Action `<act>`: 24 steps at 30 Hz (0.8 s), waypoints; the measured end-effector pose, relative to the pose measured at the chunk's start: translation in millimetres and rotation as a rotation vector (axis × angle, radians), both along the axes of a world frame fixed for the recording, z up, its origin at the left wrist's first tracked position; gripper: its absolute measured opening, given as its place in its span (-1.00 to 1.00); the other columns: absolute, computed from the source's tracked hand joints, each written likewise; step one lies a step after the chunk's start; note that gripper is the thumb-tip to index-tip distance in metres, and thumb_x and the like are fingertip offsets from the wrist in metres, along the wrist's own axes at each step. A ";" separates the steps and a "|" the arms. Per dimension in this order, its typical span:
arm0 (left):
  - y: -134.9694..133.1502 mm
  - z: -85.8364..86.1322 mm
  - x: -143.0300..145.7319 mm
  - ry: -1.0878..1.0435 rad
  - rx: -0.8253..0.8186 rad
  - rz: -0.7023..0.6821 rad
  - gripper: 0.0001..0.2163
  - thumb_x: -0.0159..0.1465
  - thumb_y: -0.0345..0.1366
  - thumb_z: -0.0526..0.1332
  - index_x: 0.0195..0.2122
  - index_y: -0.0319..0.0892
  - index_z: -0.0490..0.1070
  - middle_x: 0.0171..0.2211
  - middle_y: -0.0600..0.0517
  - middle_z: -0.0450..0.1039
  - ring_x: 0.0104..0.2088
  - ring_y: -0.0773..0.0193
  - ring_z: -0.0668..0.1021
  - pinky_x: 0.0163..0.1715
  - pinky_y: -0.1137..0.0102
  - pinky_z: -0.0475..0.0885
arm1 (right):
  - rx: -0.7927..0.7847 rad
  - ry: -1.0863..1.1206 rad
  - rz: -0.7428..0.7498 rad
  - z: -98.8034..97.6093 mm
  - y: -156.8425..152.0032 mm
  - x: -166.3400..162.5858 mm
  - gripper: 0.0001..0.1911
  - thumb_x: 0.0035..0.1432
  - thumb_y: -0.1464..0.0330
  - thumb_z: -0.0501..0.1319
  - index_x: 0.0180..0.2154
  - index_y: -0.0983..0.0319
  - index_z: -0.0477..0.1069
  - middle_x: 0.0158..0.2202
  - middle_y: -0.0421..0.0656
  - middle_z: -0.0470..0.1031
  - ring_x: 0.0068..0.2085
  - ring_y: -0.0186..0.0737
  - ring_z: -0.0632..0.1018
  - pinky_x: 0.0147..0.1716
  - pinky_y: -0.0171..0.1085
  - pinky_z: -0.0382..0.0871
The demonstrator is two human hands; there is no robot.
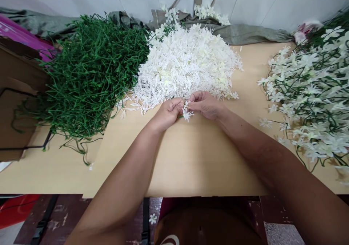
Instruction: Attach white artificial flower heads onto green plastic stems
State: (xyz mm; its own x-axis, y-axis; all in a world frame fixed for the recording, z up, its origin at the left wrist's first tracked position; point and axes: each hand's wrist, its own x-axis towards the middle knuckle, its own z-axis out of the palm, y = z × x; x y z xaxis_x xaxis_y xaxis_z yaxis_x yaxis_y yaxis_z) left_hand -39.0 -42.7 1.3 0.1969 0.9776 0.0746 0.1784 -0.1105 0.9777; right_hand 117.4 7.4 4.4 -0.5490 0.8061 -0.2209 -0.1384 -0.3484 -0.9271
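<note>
My left hand and my right hand meet at the middle of the wooden table, both pinched closed. Between their fingertips is a small white plastic flower on a thin green stem. The left fingers hold the stem side, the right fingers pinch the top of the flower. Just beyond my hands lies a big heap of loose white plastic flowers.
A large pile of green plastic stems lies at the left. Assembled stems with white flowers are heaped at the right. A brown cardboard box stands at the far left. Grey-green cloth runs along the tiled wall.
</note>
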 end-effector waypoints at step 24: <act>4.2 6.6 9.1 -0.050 -0.155 0.190 -0.76 0.16 -0.17 0.20 -0.58 -0.17 0.35 -0.75 0.16 0.09 -0.69 0.44 0.15 -0.65 0.51 0.01 | 1.002 -1.597 -1.335 185.8 -68.2 266.4 -0.71 0.13 0.47 0.20 -0.10 0.15 0.51 0.00 0.07 0.55 0.05 0.06 0.50 0.12 0.06 0.34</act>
State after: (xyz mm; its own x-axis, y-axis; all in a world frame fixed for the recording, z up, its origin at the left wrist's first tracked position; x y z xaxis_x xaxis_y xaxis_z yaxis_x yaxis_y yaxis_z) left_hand -29.9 -38.5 7.9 0.0080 0.9972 -0.0738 0.1323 0.0721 0.9886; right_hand 383.7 -60.8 190.3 0.3423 0.5344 0.7728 0.9383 -0.2381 -0.2509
